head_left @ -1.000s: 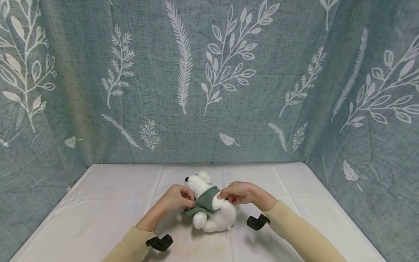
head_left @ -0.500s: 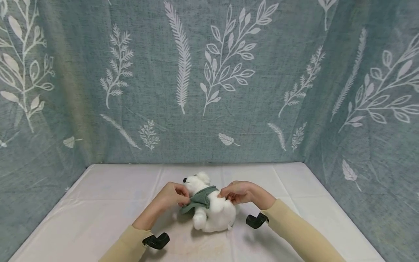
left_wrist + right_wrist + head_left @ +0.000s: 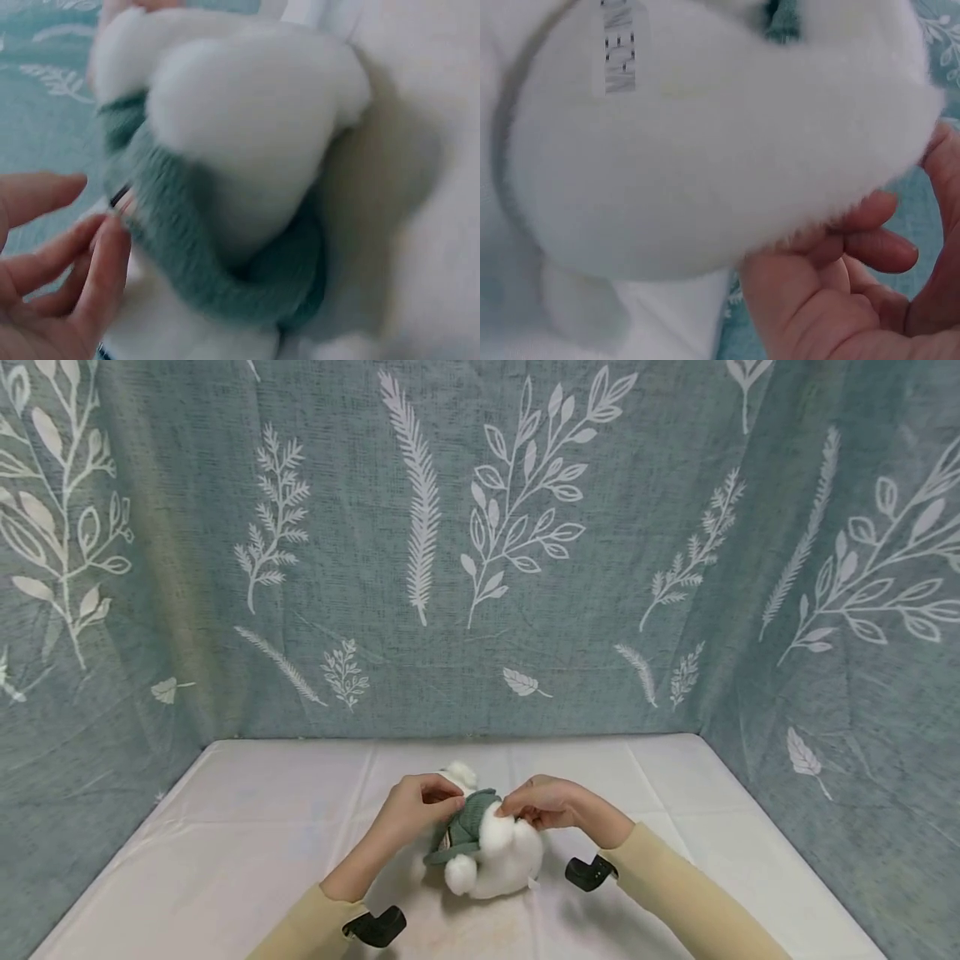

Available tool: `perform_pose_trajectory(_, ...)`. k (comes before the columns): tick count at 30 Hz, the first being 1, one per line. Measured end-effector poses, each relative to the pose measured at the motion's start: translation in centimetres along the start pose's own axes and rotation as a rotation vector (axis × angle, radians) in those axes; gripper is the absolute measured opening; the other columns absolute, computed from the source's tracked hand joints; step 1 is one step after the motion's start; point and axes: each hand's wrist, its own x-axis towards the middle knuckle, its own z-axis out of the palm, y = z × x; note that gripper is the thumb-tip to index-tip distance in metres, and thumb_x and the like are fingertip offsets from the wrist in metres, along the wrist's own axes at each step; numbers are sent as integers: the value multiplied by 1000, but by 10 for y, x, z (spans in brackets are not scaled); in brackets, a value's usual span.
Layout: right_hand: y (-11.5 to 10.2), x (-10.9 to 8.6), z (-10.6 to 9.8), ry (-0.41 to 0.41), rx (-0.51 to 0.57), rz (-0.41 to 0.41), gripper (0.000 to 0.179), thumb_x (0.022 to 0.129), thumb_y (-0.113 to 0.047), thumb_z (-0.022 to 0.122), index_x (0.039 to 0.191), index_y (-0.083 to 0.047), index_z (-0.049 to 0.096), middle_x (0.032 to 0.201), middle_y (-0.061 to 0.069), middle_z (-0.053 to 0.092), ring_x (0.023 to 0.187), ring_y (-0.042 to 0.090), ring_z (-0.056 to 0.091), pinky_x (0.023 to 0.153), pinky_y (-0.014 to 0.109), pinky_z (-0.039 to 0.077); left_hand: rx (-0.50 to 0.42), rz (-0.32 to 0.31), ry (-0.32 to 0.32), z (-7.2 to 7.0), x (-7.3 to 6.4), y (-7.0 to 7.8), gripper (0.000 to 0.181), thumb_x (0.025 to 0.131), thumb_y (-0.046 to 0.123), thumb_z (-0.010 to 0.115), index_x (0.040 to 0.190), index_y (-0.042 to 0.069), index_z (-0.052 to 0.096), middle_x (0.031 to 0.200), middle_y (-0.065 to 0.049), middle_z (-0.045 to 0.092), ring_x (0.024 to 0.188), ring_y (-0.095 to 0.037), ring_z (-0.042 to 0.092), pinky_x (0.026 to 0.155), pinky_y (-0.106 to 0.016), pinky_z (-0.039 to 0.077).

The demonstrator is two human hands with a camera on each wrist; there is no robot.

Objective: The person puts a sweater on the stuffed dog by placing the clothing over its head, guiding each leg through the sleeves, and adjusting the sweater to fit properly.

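A white stuffed animal (image 3: 506,864) lies on its side on the table, wearing a green knitted garment (image 3: 472,818). My left hand (image 3: 416,806) is at the garment's neck end, covering most of the toy's face. In the left wrist view, two fingertips (image 3: 112,229) touch the knit's edge, with the thumb held apart from them. My right hand (image 3: 551,802) grips a white limb on the toy's upper side. From the right wrist, curled fingers (image 3: 881,251) show beneath the fur, with the thumb on the other side. A printed tag (image 3: 620,52) is on the white body.
A white cloth covers the table (image 3: 285,810), with fold creases running across it. Blue-green curtains (image 3: 465,685) with white leaf prints enclose the back and both sides. A black wrist camera (image 3: 375,927) is strapped at each cuff.
My left hand let go of the garment's left edge, which it had pulled left, and moved up and right over the toy's face. The right hand stayed in place with its grip.
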Motion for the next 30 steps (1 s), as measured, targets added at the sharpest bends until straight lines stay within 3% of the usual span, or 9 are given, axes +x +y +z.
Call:
perform_pose_trajectory(5, -1, 0, 2, 15, 11, -3, 19, 82, -15, 69, 64, -14, 64, 58, -5, 48, 51, 6, 38, 50, 18, 37, 24, -1, 109, 14, 3, 5, 6, 85, 17, 71, 87, 12, 73, 79, 1, 68, 69, -10, 58, 60, -26, 48)
perform_pose_trajectory(14, -4, -7, 2, -7, 13, -25, 11, 84, -15, 67, 74, -12, 66, 61, -5, 53, 52, 5, 39, 50, 17, 37, 49, -2, 184, 28, 13, 8, 6, 83, 15, 72, 77, 12, 73, 73, 2, 66, 63, -9, 56, 56, -26, 48)
perform_pose_trajectory(20, -6, -5, 1, -23, -2, -4, 14, 86, -15, 67, 72, -11, 65, 57, -5, 45, 52, 8, 36, 50, 20, 35, 219, 94, 362, 28, 14, 3, 9, 76, 10, 69, 69, 15, 69, 61, 4, 62, 49, -7, 50, 48, -24, 43)
perform_pose_trajectory(23, -6, -4, 0, -11, 0, 2, 13, 86, -14, 66, 73, -10, 66, 56, -4, 43, 52, 8, 35, 51, 20, 34, 288, 89, 441, 27, 13, 0, 12, 74, 9, 69, 65, 15, 66, 57, 4, 58, 46, -8, 46, 46, -24, 39)
perform_pose_trajectory(26, -5, -4, -1, 4, 3, 11, 14, 86, -13, 67, 72, -10, 66, 57, -4, 43, 52, 9, 35, 50, 21, 33, 303, 75, 441, 26, 10, -4, 12, 76, 10, 68, 66, 16, 66, 57, 5, 58, 46, -7, 46, 46, -24, 38)
perform_pose_trajectory(30, -4, -4, -2, -1, 9, 16, 19, 85, -14, 67, 66, -12, 63, 57, -4, 44, 52, 8, 36, 50, 20, 33, 256, 57, 339, 22, 4, -8, 10, 82, 16, 71, 72, 17, 69, 63, 6, 62, 54, -5, 51, 51, -23, 42)
